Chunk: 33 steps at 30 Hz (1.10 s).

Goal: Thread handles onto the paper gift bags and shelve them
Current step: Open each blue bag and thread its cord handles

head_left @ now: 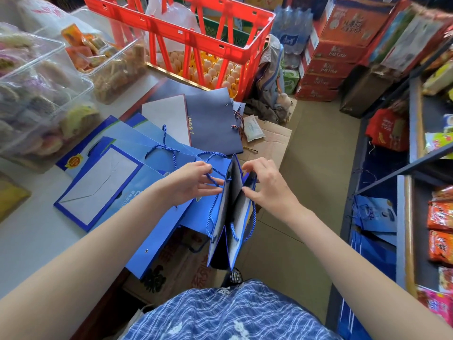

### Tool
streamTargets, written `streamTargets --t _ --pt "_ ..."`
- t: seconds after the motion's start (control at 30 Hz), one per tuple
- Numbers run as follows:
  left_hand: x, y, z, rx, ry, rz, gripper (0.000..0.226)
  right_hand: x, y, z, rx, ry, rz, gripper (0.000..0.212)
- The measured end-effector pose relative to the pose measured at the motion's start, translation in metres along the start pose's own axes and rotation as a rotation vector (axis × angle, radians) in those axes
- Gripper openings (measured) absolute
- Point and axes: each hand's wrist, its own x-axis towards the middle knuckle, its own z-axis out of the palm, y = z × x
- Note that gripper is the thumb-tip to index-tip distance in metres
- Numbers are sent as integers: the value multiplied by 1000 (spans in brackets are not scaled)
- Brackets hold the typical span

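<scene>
A blue paper gift bag hangs half open in front of me, edge-on. My left hand pinches a blue cord handle at the bag's left wall. My right hand pinches the bag's right wall near its top edge. More blue cord loops hang down beside the bag. Flat blue bags lie fanned on the table to the left, some with cords. A dark navy bag with a braided cord lies behind them.
A red crate with eggs stands at the back. Clear snack boxes fill the table's left. A cardboard box sits on the floor ahead. A metal shelf on the right holds blue bags and snack packets.
</scene>
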Motion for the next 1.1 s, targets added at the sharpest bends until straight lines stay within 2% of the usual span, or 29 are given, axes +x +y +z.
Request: streamTargets --t 0.1,0.17,0.3,0.37,0.43,0.53,0.63,0.77,0.9,1.0,1.1 --pt "-1 -3 -8 -74 19 1 21 -3 -1 5 -29 90 2 37" --pt "-3 -5 -9 -36 48 15 21 -5 -2 7 -59 175 81 33" --pt "-3 -7 -5 288 163 116 16 -4 -5 6 49 100 259 24" --pt "-1 -8 -3 547 287 269 12 -1 -5 9 30 84 261 30" --pt "-4 -7 2 734 367 513 4 1 -7 11 35 114 256 30" --pt "-5 -9 12 837 239 807 8 6 -11 11 28 130 244 21" --pt "3 -18 17 1048 164 919 19 11 -14 8 37 68 170 13" --pt "10 -24 13 1140 202 925 23 9 -14 2 73 25 110 10" --pt "9 -24 6 1040 202 842 31 10 -12 0 159 32 150 10" --pt "0 -32 9 884 259 665 47 13 -12 9 105 65 165 8" --pt "-7 -48 10 977 248 427 54 16 -8 16 54 171 227 8"
